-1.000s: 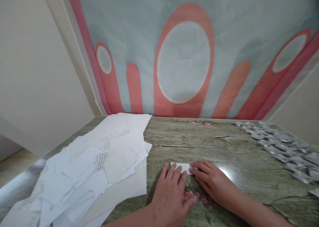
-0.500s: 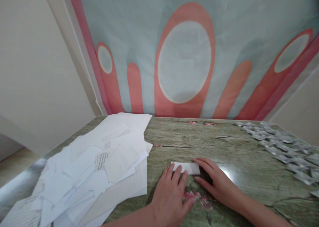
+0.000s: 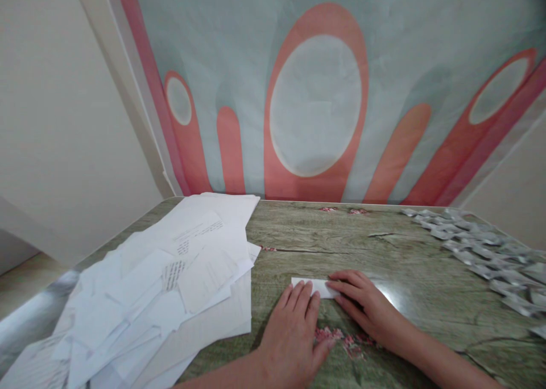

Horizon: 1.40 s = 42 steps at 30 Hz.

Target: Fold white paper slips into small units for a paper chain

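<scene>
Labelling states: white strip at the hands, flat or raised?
Flat where visible: the white strip lies along the tabletop, left hand over its near edge. Right hand partly covers its right end; cannot tell there.

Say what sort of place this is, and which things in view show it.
Probably an indoor tabletop workspace: loose paper sheets lie heaped on the wood-grain table, rows of folded strips line its right side, and the left hand and right hand are at a white paper strip.

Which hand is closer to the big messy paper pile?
Left. The left hand is just right of the paper pile, on the white strip; the right hand is farther right.
</scene>
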Tool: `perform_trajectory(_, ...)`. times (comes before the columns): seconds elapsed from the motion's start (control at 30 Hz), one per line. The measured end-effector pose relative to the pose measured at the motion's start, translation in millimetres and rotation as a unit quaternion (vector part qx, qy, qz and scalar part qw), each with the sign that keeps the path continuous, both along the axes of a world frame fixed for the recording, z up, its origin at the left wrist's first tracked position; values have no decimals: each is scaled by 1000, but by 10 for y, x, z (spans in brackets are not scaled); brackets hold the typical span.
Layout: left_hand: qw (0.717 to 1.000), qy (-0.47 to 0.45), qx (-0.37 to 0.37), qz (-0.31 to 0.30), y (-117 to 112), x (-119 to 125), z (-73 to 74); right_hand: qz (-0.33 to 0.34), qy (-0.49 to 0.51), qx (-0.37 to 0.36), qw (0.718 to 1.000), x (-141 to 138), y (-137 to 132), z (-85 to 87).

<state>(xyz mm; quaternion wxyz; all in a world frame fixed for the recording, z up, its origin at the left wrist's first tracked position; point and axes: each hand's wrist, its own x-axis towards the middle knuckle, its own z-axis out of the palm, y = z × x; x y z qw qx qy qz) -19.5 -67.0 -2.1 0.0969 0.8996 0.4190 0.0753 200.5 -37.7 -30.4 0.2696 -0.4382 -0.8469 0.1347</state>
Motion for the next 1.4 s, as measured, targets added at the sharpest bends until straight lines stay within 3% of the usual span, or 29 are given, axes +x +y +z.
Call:
perform_trajectory(0.8,1000,1,-15,14,-10,12,24,-27,-63,53,996,2,7,-35)
perform_trajectory(1.03,999,0,-29,17,0,28,67,30,-116,83,989,-66,-99,50)
perform_trajectory(1.23,999,-1,-28,17,7,29,45,32,-119,50,991,-74,-92,51)
perform_trajectory(1.4,1000,6,-27,15,3,33,74,30,-133,65,988,-64,-92,46)
